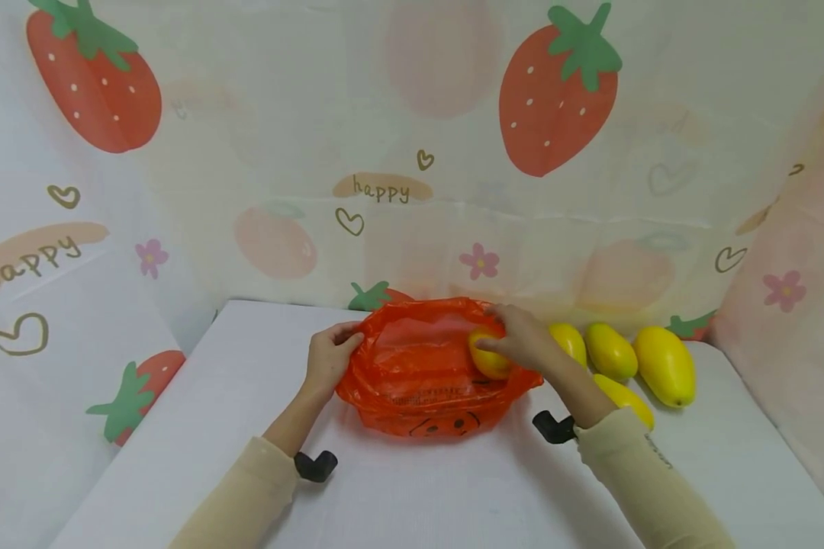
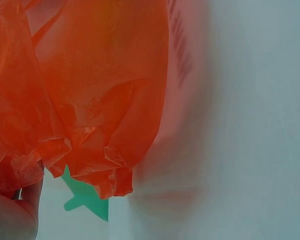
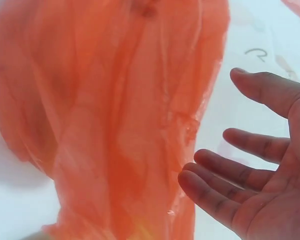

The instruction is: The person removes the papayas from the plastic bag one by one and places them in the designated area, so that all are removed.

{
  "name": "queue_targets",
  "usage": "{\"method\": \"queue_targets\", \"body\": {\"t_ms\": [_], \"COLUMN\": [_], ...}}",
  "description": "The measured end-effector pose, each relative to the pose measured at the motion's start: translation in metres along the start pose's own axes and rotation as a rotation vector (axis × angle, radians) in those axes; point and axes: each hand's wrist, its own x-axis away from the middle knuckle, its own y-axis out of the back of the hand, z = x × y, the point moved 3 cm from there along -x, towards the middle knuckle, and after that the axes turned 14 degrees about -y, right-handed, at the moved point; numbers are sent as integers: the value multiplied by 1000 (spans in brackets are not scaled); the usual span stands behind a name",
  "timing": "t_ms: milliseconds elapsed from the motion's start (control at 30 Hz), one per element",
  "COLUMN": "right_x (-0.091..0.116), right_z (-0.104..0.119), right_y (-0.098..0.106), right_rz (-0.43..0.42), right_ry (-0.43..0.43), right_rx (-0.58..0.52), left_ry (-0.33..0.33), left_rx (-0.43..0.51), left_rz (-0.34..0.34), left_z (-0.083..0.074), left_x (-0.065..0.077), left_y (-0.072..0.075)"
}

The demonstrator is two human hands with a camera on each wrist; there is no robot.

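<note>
A red-orange plastic bag (image 1: 426,415) with a printed face stands with its mouth spread wide on the white table. My left hand (image 1: 329,357) pinches the bag's left rim between thumb and fingers; in the left wrist view, only part of that hand (image 2: 15,215) shows beside the crumpled plastic (image 2: 105,100). Inside the bag, at its right end, lies a yellow mango (image 1: 492,362). Over the mango, at the right rim, is my right hand (image 1: 525,339). The right wrist view shows this hand (image 3: 265,170) with fingers spread and nothing in its grasp, beside the bag (image 3: 125,125).
Several yellow mangoes, among them a large one (image 1: 666,367) and a greenish-tipped one (image 1: 611,351), lie right of the bag, near my right forearm. Behind the white table (image 1: 412,496) hangs a strawberry-print cloth (image 1: 281,137), which also covers both sides.
</note>
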Motion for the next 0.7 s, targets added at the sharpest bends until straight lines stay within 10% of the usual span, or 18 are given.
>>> {"method": "queue_targets", "body": {"t_ms": [700], "right_x": [12], "right_z": [7], "right_y": [-36], "right_rz": [57], "right_ry": [-200], "right_rx": [195], "left_ry": [-20], "left_rx": [28], "left_rz": [45], "left_z": [2], "left_x": [11], "left_y": [9]}}
